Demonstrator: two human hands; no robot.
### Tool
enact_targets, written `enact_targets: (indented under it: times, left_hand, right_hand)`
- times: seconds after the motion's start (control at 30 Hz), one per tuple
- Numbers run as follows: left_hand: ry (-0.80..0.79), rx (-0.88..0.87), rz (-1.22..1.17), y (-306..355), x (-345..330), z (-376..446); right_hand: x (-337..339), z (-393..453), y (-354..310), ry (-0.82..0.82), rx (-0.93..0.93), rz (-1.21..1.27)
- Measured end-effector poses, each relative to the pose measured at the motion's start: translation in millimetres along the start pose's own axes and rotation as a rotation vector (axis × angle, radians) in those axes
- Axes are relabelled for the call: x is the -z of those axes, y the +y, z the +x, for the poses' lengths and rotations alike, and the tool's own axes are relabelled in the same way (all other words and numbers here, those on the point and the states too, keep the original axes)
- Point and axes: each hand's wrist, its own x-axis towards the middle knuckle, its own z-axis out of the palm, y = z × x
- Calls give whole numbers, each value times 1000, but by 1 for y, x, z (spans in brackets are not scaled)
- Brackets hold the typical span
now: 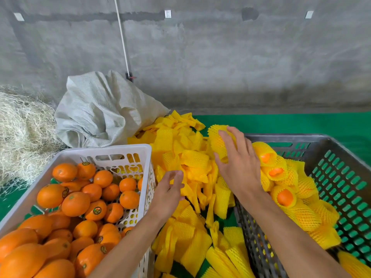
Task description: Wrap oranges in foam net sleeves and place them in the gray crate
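Right hand [239,165] grips a sleeved orange [217,141] just left of the gray crate's [341,177] rim (left hand [170,189] pinches a loose sleeve [185,187]).

Foam net sleeves [192,163], perforated plastic gray crate [341,177]

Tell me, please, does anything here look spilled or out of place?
Nothing looks damaged. The loose sleeves lie in an untidy heap between the white basket and gray crate, and straw spreads beside the sack.

In front of me a green mat [301,125] carries a white basket [104,152], a gray crate [341,177], loose yellow foam sleeves [192,243], a sack [104,109] and straw [22,133].
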Motion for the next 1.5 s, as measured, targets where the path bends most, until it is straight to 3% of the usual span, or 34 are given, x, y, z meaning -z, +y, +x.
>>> enact_targets:
  times: [0.17, 0.3, 0.67, 0.83, 1.1, 1.17, 1.33, 1.5]
  left_hand:
    - [-60, 10, 105, -5, -2, 1]
    - [-89, -1, 129, -8, -2, 0]
    - [-135, 62, 222, -13, -5, 0]
    - [-157, 83, 247, -10, -5, -4]
    - [-164, 46, 298, -8, -3, -7]
    - [-168, 18, 354, -4, -3, -8]
    - [-137, -32, 468, 0, 0, -3]
    - [-256, -26, 600, -8, 0, 0]
  right_hand:
    - [10, 11, 33, -37, -228, -187]
    - [10, 9, 45, -193, -390, -276]
    - [13, 13, 41, -304, -499, -454]
    - [13, 12, 40, -375, -377, -555]
    - [-10, -5, 14, -488, -35, -196]
    - [-16, -12, 8, -643, 51, -70]
    - [-24, -33, -7, -1293, 50, 116]
    - [-16, -35, -22, -1604, 96, 94]
